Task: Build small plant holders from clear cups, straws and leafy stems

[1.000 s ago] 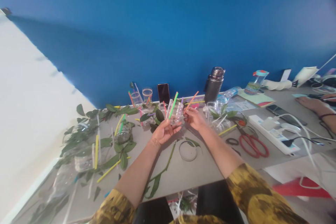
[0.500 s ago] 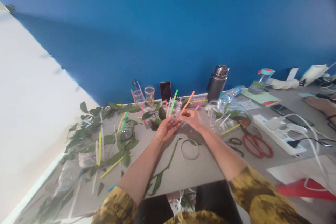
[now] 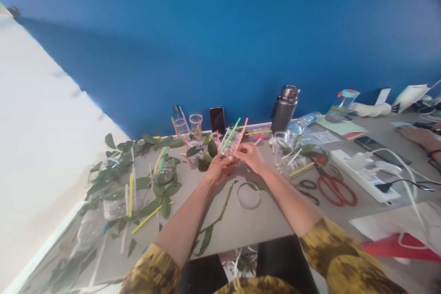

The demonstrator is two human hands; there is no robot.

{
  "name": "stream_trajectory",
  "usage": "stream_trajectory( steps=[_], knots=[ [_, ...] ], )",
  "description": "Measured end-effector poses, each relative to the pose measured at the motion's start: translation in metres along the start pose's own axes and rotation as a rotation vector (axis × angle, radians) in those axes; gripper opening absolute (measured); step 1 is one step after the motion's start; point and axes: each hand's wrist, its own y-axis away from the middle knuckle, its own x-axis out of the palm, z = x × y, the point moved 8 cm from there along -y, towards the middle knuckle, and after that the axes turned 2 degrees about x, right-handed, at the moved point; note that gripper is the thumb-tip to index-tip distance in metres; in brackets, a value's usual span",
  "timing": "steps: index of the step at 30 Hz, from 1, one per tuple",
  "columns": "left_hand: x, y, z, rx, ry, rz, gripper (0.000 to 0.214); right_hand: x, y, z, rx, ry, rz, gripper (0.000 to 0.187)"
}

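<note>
In the middle of the head view I hold a clear plastic cup (image 3: 230, 140), tilted to the right, above the table. My left hand (image 3: 221, 168) is closed around its lower part. A green straw (image 3: 230, 136) slants up along the cup, with a paler straw beside it. The fingers of my right hand (image 3: 252, 156) pinch the lower end of an orange straw (image 3: 242, 132) at the cup's right side. Whether that straw is inside the cup or against its outside, I cannot tell. Dark green leaves (image 3: 208, 155) are just left of the cup.
Leaves, straws and cut plastic bottles lie on the left. A leafy stem (image 3: 220, 216) and a clear ring (image 3: 249, 195) are below my hands. Right are red-handled scissors (image 3: 337, 190), a power strip (image 3: 365, 177), a thermos (image 3: 285, 110) and another person's hand (image 3: 415, 135).
The cup and green straw have tipped further to the right. The orange straw has swung more upright and moved left, close against the cup, with my right hand's fingers at its lower end.
</note>
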Motion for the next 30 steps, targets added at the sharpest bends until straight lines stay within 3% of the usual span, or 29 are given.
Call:
stream_trajectory(
  steps=[4, 13, 30],
  knots=[
    [-0.001, 0.0, 0.001, -0.002, 0.072, 0.015, 0.05, 0.004, 0.002, 0.001, 0.017, -0.045, -0.002, 0.03],
    [-0.004, -0.001, 0.001, -0.003, 0.129, -0.031, 0.023, 0.006, 0.003, -0.008, 0.034, -0.136, -0.081, 0.028],
    [0.002, 0.0, -0.001, 0.029, 0.044, 0.035, 0.038, 0.016, 0.006, -0.007, 0.131, -0.253, 0.001, 0.045]
  ],
)
